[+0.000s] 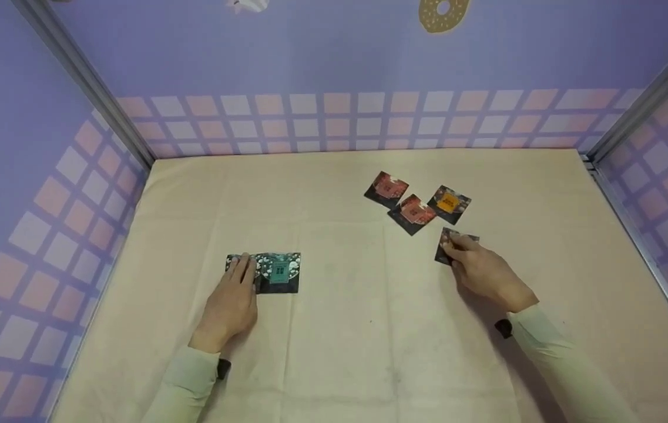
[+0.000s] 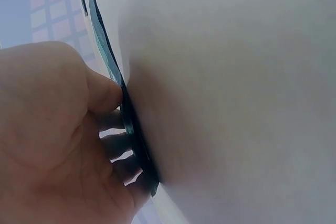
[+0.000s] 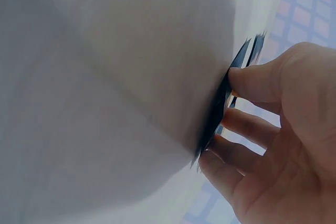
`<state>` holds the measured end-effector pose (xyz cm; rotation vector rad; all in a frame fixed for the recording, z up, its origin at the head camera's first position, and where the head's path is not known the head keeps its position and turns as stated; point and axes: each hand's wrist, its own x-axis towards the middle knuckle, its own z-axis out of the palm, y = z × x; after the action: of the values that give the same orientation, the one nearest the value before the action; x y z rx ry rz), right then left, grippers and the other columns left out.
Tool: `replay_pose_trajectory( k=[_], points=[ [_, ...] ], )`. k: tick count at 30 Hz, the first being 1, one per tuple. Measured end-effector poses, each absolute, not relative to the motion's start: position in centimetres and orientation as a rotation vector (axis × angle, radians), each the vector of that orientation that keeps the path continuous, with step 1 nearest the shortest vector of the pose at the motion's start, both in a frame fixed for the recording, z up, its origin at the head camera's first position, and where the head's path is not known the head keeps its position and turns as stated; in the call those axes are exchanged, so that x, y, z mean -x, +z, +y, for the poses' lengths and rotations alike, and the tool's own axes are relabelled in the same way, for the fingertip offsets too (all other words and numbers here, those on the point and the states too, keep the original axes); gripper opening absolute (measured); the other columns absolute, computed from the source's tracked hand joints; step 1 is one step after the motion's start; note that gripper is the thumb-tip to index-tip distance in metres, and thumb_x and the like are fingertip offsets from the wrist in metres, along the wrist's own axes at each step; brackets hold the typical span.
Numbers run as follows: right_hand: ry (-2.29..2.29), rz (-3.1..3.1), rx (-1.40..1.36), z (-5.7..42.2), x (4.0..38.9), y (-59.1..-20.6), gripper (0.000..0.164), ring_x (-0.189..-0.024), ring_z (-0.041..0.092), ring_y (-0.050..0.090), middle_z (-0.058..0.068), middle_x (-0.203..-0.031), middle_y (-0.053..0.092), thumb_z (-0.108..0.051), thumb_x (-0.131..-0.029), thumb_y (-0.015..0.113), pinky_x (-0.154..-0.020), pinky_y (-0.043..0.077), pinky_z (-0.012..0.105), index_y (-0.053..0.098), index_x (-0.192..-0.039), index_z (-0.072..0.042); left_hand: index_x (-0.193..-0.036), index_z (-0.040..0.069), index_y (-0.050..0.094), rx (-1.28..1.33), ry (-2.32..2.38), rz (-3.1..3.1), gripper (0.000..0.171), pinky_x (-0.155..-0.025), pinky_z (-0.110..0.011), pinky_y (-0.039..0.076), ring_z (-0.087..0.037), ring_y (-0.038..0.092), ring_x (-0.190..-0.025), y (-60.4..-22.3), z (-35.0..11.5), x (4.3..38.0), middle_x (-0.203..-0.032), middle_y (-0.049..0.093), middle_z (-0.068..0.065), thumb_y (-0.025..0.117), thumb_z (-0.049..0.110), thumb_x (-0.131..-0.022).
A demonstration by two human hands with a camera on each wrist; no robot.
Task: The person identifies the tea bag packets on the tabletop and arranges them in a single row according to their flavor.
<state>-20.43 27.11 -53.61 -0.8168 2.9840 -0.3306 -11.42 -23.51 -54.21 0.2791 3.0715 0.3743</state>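
Note:
On the cloth at the left lie two dark square packets with teal labels, side by side; the right-hand teal packet [image 1: 278,274] shows fully. My left hand [image 1: 231,304] rests on the other one with fairly straight fingers, hiding much of it. In the left wrist view the thumb [image 2: 105,92] touches the packet's edge. My right hand [image 1: 486,271] holds a dark square packet [image 1: 446,239] at the right, its label mostly covered. Thumb and fingers bear on that packet [image 3: 216,111] in the right wrist view. Just beyond it lies a packet with an orange label [image 1: 449,204].
Two packets with red labels, a nearer red packet [image 1: 413,214] and a farther red packet [image 1: 386,188], lie left of the orange one. A cream cloth [image 1: 334,341] with creases covers the table. Purple checked walls [image 1: 334,64] stand behind and at both sides.

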Motion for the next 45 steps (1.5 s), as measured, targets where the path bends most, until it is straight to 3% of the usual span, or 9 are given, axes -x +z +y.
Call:
replay_pose_trajectory(
  k=[17,45],
  points=[
    [-0.369,2.948,0.878,23.6,19.6,-53.9,0.042,-0.134,0.049,0.061,0.027,-0.153,0.055,-0.006,-0.106,0.060,-0.102,0.058,0.059,0.061,-0.148,0.000,-0.160,-0.015,0.034,-0.266,0.368,3.052,0.055,-0.131,-0.058,0.029,-0.052,0.029,-0.158,-53.9,-23.3,11.4,-0.169,0.030,-0.035,0.041,0.006,-0.110],
    [-0.463,2.868,1.134,17.0,18.2,-54.1,0.039,-0.127,0.045,0.067,0.024,-0.149,0.059,-0.005,-0.104,0.066,-0.099,0.061,0.056,0.067,-0.142,0.001,-0.160,-0.015,0.033,-0.264,0.437,3.046,0.056,-0.131,-0.059,0.027,-0.053,0.027,-0.158,-53.7,-23.4,11.1,-0.169,0.029,-0.035,0.042,0.007,-0.109]
  ],
)
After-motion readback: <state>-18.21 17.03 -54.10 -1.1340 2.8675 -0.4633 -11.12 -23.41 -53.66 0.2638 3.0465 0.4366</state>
